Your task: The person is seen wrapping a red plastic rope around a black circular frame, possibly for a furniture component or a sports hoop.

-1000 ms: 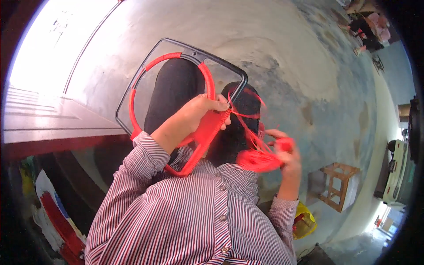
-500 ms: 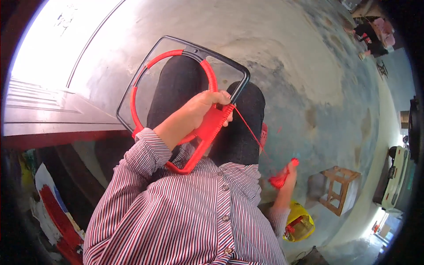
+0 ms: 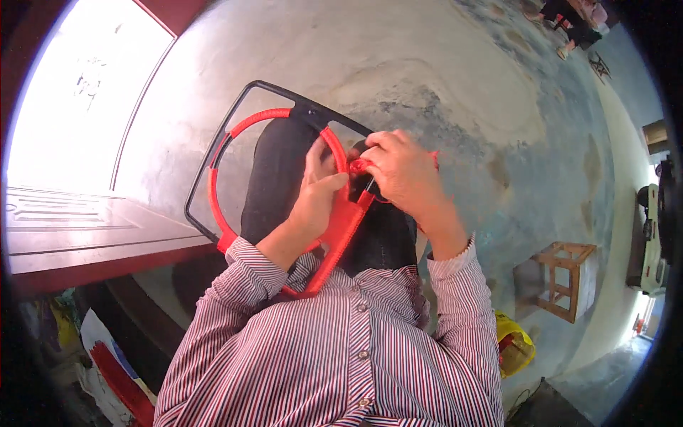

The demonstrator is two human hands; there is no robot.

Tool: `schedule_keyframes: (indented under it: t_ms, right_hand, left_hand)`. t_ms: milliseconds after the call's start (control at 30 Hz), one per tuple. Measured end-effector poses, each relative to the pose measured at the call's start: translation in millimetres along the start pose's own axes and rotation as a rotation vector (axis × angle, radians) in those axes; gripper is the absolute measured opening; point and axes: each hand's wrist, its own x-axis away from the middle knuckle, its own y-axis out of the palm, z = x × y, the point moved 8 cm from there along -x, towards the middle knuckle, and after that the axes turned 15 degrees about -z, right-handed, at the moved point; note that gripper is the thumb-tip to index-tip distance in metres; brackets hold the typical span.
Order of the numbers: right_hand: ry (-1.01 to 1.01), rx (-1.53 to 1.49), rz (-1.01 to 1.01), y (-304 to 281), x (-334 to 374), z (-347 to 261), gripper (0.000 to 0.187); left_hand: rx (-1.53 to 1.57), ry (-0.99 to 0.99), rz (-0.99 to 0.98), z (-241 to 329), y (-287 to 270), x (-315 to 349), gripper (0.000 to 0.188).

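A black frame [image 3: 242,103] with rounded corners lies across my lap, and a ring [image 3: 265,116] sits inside it. Red cord wraps most of the ring and the near right part of the frame, with a flat red patch between them. My left hand [image 3: 313,203] grips the ring's right side, fingers behind and thumb in front. At the frame's right bar, my right hand [image 3: 405,174] pinches a bundle of red cord [image 3: 361,166]. Part of that bundle is hidden by my fingers. A stretch of the right bar below it shows bare black.
To the left stands a dark red panelled piece of furniture [image 3: 99,235]. On the floor at right are a wooden stool [image 3: 565,281] and a yellow bag [image 3: 516,345] with something red inside. Another person [image 3: 573,25] is far off at upper right.
My right hand has come up from the lower right to the frame's right bar with the red cord bundle. My left hand has shifted from the right bar to the ring.
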Motion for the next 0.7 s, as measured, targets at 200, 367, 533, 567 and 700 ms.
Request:
schedule_keyframes:
  t_ms: [200,367,533,567,700]
  right_hand:
    - [0.084,-0.408,0.662,-23.1,42.1,42.0,0.045]
    - [0.271,-0.346,0.150,26.5,48.5,32.8,0.030]
    - [0.432,-0.857,0.004,77.1,63.0,68.6,0.031]
    - [0.303,-0.921,0.165,61.0,66.9,67.5,0.029]
    - [-0.085,-1.353,0.467,-1.6,100.6,37.7,0.029]
  left_hand:
    - [0.192,-0.347,-0.128,-23.9,-3.7,2.0,0.056]
    - [0.125,-0.408,-0.111,-31.7,-16.3,4.1,0.045]
    - [-0.173,-0.435,-0.192,-33.1,-9.4,1.9,0.037]
    - [-0.176,-0.431,-0.181,-32.4,-11.6,1.4,0.037]
    - [-0.118,-0.706,-0.119,-43.5,-6.9,11.1,0.023]
